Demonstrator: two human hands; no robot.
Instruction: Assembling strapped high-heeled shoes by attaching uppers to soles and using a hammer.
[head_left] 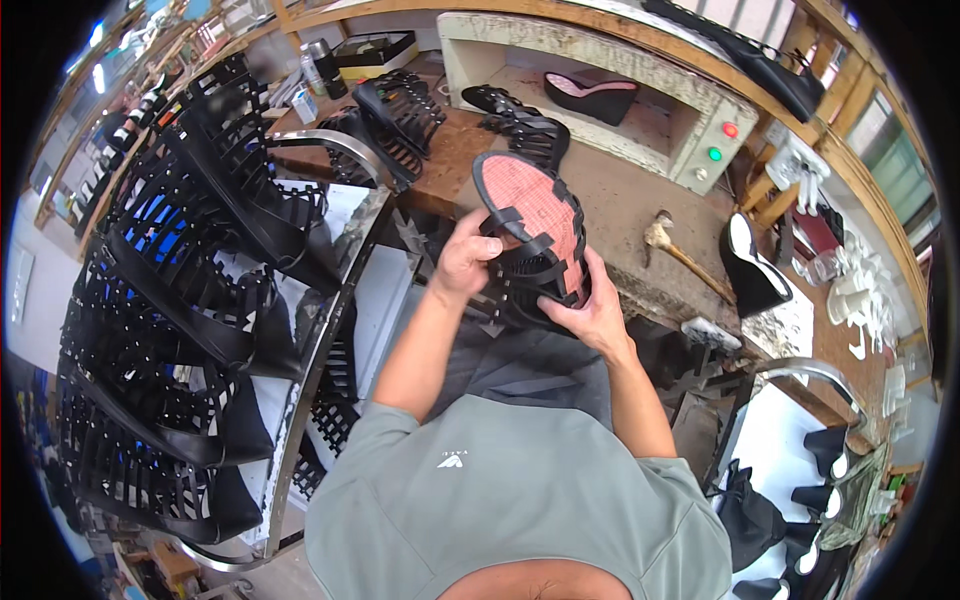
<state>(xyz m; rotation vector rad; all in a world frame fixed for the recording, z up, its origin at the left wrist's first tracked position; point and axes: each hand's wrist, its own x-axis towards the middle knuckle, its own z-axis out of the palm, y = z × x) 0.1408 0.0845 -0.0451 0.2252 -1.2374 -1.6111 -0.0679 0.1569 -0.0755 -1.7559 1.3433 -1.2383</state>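
Both my hands hold a strappy shoe upper (535, 225) above the front edge of the workbench. Its pink-red insole side faces up, with black straps folded over the rim. My left hand (468, 258) grips its left side, thumb against a black strap. My right hand (592, 310) is closed around its lower right end, the thumb pressing near the edge. Part of the fingers of both hands is hidden behind the shoe. Beyond it on the bench lies another black strappy upper (530, 130). To the right rests a hammer (680, 255) with a wooden handle.
A worn cream box machine (600, 60) with red and green buttons holds a black wedge sole (590, 97). Another wedge sole (748, 265) stands at the bench's right. Racks of black strappy shoes (200, 300) crowd my left; a white tray (790, 440) with black wedges is at right.
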